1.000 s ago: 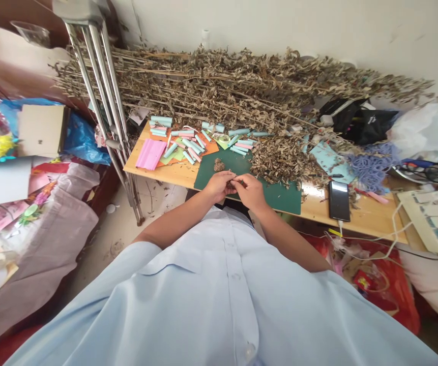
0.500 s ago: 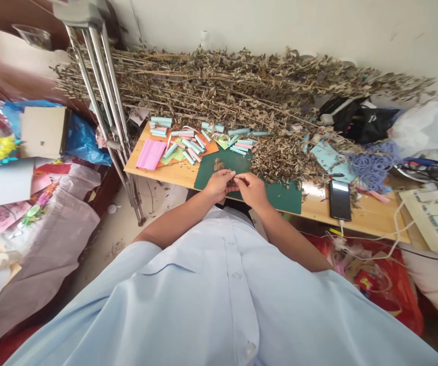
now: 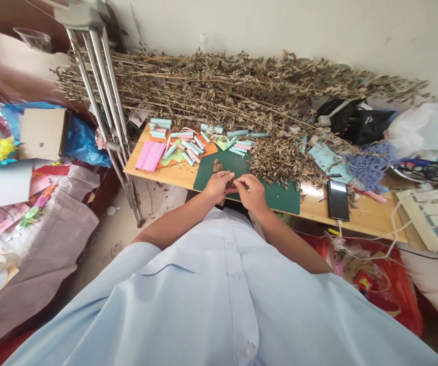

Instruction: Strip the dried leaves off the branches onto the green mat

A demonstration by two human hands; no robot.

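My left hand (image 3: 219, 186) and my right hand (image 3: 251, 191) meet over the front edge of a dark green mat (image 3: 237, 163). Both are closed, fingertips pinched together around a small bit of dried leaf (image 3: 233, 182), mostly hidden by the fingers. Just beyond my left hand a small brown clump of crushed leaf (image 3: 217, 165) lies on the mat. A loose heap of dried leaves (image 3: 275, 160) covers the mat's right side, beyond my right hand. Left of the mat are several rolled paper tubes (image 3: 192, 147) in pale blue and pink.
Long dried leafy stalks (image 3: 203, 86) lie along the wall. Pink paper (image 3: 150, 155) is on the wooden table (image 3: 165, 177). A plugged-in phone (image 3: 338, 200), purple cord (image 3: 373, 165) and a power strip (image 3: 432, 218) are at right. Metal crutches (image 3: 115, 127) stand at the left.
My right hand's fingertips have shifted slightly, and a little more of the leaf bit shows between the hands. The camera view has moved a touch; the table things stay put.
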